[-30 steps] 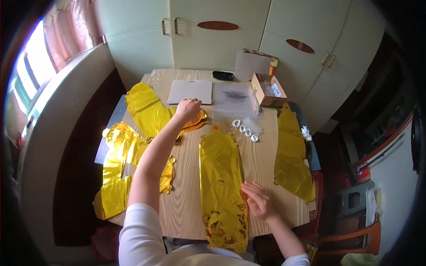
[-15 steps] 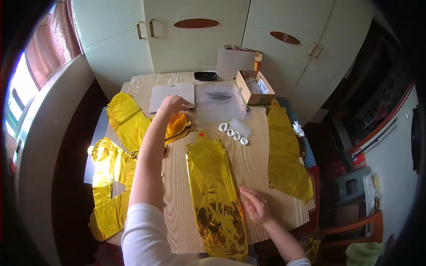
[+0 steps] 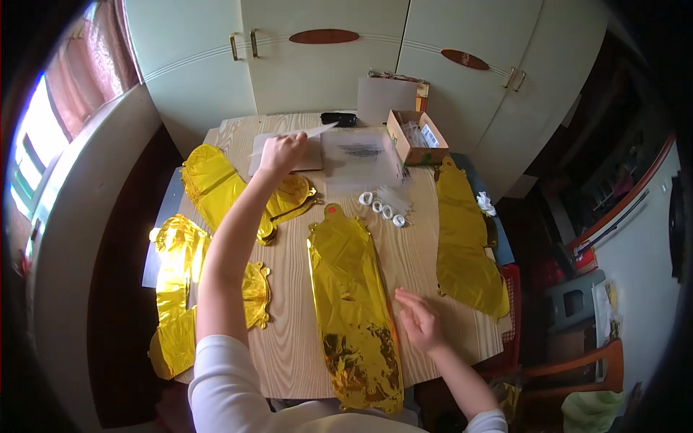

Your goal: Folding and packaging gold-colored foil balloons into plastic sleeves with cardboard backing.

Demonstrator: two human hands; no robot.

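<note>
My left hand [image 3: 284, 153] reaches to the back of the table, closed on the edge of a thin white sheet [image 3: 320, 131] that tilts up above a pale stack of sheets [image 3: 309, 156]. My right hand [image 3: 420, 323] rests near the table's right front, fingers stretched and holding nothing, beside a long flat gold foil balloon [image 3: 345, 270]. That balloon has a red dot on its far tab and crinkled, dark reflections at its near end. Other gold foil balloons lie at the left [image 3: 209, 184], at the near left [image 3: 173, 289] and on the right [image 3: 465, 238].
Four would exceed my count, so several white ribbon rolls [image 3: 377, 206] lie mid-table by clear plastic. Behind them are a translucent sheet with dark strands [image 3: 361, 162], a cardboard box [image 3: 416, 141] and a black case [image 3: 338, 119]. A crumpled tissue [image 3: 486, 204] sits right; cabinets [image 3: 325, 79] stand behind.
My left hand has risen slightly from the pale stack and now lifts a white sheet at an angle. My right hand stays nearly still, beside the middle balloon.
</note>
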